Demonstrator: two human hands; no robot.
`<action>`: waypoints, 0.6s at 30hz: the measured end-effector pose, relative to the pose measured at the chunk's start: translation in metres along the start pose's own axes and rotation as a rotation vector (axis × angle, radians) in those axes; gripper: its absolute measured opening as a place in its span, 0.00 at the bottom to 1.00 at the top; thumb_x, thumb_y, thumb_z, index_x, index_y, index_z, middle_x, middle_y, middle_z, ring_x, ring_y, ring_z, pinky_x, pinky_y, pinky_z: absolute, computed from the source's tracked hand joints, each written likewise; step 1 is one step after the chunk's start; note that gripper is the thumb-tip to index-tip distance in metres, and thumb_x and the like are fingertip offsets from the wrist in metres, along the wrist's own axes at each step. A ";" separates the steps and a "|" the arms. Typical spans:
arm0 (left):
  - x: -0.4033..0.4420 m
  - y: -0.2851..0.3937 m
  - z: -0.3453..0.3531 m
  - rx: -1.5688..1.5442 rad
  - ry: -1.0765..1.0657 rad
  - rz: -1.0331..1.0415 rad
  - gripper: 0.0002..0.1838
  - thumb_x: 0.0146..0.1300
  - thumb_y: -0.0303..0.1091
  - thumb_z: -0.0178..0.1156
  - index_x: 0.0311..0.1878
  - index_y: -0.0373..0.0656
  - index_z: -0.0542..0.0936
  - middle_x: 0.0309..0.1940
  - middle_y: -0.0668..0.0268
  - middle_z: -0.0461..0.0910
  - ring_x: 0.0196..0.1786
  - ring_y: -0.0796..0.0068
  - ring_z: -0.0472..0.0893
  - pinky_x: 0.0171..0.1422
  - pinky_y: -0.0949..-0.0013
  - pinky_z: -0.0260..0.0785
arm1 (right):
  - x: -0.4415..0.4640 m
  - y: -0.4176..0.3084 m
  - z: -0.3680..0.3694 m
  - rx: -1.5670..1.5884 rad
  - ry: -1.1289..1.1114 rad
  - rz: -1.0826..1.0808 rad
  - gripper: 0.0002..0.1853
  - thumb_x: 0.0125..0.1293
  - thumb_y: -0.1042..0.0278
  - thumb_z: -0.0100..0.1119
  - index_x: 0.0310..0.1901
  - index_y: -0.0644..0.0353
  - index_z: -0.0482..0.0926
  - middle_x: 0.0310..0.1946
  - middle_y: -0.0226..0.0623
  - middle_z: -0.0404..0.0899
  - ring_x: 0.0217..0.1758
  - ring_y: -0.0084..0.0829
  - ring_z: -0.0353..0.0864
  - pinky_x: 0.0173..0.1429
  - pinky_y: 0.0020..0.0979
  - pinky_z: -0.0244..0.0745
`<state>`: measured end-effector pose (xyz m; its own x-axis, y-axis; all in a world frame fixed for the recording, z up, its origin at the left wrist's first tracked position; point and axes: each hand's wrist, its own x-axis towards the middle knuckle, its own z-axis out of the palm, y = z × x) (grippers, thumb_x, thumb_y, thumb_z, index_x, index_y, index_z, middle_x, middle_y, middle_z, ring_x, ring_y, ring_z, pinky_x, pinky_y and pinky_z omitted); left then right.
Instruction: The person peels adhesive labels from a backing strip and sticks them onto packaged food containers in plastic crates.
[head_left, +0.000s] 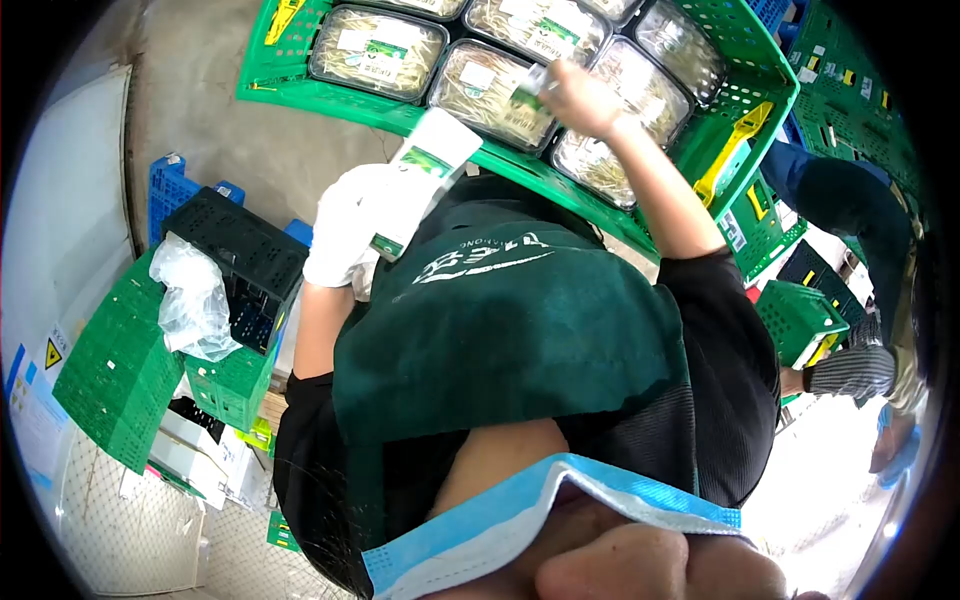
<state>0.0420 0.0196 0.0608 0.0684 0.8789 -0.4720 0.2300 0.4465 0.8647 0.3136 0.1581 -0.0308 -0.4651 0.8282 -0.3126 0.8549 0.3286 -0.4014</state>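
Observation:
My left hand, in a white glove, is closed around a white stack of labels with green print, held in front of the apron. My bare right hand is over the green crate, its fingers pinching a small printed label. This label is at the right part of a clear plastic tray of pale, thin sprout-like strands; whether it touches the lid I cannot tell. Several similar trays fill the crate, such as a labelled tray to the left.
Yellow handles sit at the crate's ends. At left stand a black crate, a green crate and a crumpled clear plastic bag. At right, another person's sleeve is near more green crates.

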 end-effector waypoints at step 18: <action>0.020 0.032 0.088 0.140 -0.076 0.109 0.08 0.52 0.29 0.51 0.34 0.38 0.76 0.29 0.63 0.74 0.33 0.74 0.74 0.38 0.73 0.66 | -0.109 -0.053 -0.051 0.745 0.219 -0.008 0.08 0.50 0.65 0.60 0.29 0.60 0.78 0.23 0.40 0.78 0.26 0.33 0.78 0.33 0.27 0.71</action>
<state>0.1365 0.0363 0.0642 0.1726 0.9032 -0.3930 0.3496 0.3168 0.8817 0.3312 0.0737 0.0688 -0.3484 0.9234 -0.1609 0.4352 0.0073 -0.9003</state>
